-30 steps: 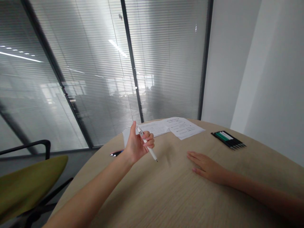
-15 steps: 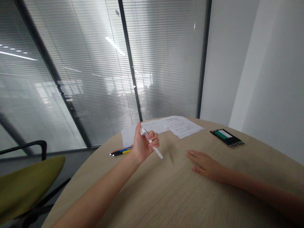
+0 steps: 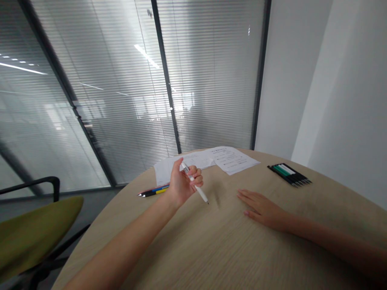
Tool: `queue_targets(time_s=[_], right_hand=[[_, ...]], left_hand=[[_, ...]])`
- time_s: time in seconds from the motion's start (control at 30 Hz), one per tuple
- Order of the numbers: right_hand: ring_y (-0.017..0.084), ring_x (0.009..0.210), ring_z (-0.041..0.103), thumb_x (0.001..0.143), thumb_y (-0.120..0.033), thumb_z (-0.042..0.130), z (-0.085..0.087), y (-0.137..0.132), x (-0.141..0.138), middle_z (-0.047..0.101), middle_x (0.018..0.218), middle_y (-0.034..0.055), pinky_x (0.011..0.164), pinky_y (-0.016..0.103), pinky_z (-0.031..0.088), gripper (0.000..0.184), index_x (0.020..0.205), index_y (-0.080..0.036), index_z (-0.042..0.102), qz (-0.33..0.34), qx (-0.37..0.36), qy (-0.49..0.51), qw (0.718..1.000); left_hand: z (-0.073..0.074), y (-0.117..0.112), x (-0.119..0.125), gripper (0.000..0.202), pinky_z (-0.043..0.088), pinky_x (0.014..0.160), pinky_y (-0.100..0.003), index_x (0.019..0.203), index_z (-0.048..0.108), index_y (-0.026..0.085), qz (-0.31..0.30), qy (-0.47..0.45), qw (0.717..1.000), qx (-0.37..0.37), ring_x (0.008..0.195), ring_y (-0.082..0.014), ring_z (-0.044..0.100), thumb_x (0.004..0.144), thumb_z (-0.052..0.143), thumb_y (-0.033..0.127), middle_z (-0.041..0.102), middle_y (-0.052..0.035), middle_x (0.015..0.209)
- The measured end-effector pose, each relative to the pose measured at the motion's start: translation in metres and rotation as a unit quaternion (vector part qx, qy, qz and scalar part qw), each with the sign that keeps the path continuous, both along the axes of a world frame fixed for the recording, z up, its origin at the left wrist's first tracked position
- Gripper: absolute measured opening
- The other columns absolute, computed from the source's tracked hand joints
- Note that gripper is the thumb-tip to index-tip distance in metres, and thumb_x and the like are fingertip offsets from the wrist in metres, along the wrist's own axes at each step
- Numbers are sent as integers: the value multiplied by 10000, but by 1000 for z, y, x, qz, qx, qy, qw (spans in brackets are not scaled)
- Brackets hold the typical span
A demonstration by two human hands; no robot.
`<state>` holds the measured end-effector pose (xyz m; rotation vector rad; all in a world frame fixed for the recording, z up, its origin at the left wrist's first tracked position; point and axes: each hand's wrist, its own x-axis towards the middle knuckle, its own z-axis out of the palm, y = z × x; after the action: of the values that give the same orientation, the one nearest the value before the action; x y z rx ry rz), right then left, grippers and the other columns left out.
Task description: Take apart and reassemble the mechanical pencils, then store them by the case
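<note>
A white pen is held in my left hand, raised over the table with the palm turned up. My fingers wrap round its barrel and the thumb lies by its upper end. The pen slants, its dark tip pointing down to the right. My right hand rests palm down on the wooden table, fingers stretched out, holding nothing. Partly behind my left wrist lie several pens, black, blue, yellow and red.
Printed paper sheets overlap near the table's far edge. To the right, a row of several pens with black, green and white parts lies side by side. A green chair stands at the left, and glass panels with blinds rise behind.
The thumb of my left hand has bent down onto the pen's upper end, and a dark tip now shows at its lower end. My right hand stays put.
</note>
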<state>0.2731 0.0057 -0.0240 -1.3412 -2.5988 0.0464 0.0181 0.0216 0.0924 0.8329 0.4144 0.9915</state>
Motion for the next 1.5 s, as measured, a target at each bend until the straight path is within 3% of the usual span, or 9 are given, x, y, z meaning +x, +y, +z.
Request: queue_targets(time_s=[0.23,0.53,0.73,0.87,1.07,1.3,1.4,1.5], right_hand=[[209,1206,271,824,-419,297,-1,0,0,297,1322,115,990,378,228,540,1260,-103,339,-5,-3,6,1000],[208,1205,272,825,-420,299,-2,1,1,306,1319,110,982,382,242,531,1265,-124,332,4,9,4,1000],[214,1196,291,819,-403,326,-3,1,0,322,1310,124,972,380,258,520,1253,-117,352,4,16,10,1000],[225,1156,351,811,-376,366,-1,0,-1,403,1261,130,944,396,292,467,1196,-120,433,22,43,42,998],[183,970,510,825,-276,372,6,-12,-13,593,1035,76,867,371,353,298,1048,-179,543,88,85,108,987],[164,822,530,818,-288,386,17,-38,-37,606,864,65,754,301,393,215,888,-167,549,91,24,170,981],[144,678,502,815,-302,380,18,-42,-41,555,702,33,651,274,397,213,706,-172,509,69,4,171,983],[134,646,476,821,-301,351,16,-40,-40,515,667,16,617,260,380,231,649,-182,448,39,-6,189,981]], left_hand=[[-1,0,2,588,320,391,-208,422,246,167,-13,7,1000,0,341,-41,241,692,172,685,284,42,476],[-7,1,1,490,320,414,-229,409,295,170,-37,-17,999,9,360,-62,246,757,225,507,287,28,480],[-12,1,5,526,328,419,-232,411,300,173,-22,-50,998,4,372,-63,253,753,211,563,295,27,479],[-20,-3,13,588,330,415,-222,407,283,168,-6,-44,999,-11,367,-54,266,711,201,665,303,31,476],[-34,-13,26,612,352,436,-222,433,359,159,-23,-74,996,-36,374,-60,309,696,197,688,340,24,468],[-40,-29,47,485,418,535,-266,551,435,160,86,-67,987,-119,458,-113,477,765,286,568,520,-50,577],[-43,-36,56,399,429,600,-267,553,421,165,101,-57,985,-127,523,-134,542,812,304,445,559,-66,600],[-48,-39,59,339,427,667,-263,576,427,166,101,-38,986,-130,602,-144,584,836,288,333,580,-62,620]])
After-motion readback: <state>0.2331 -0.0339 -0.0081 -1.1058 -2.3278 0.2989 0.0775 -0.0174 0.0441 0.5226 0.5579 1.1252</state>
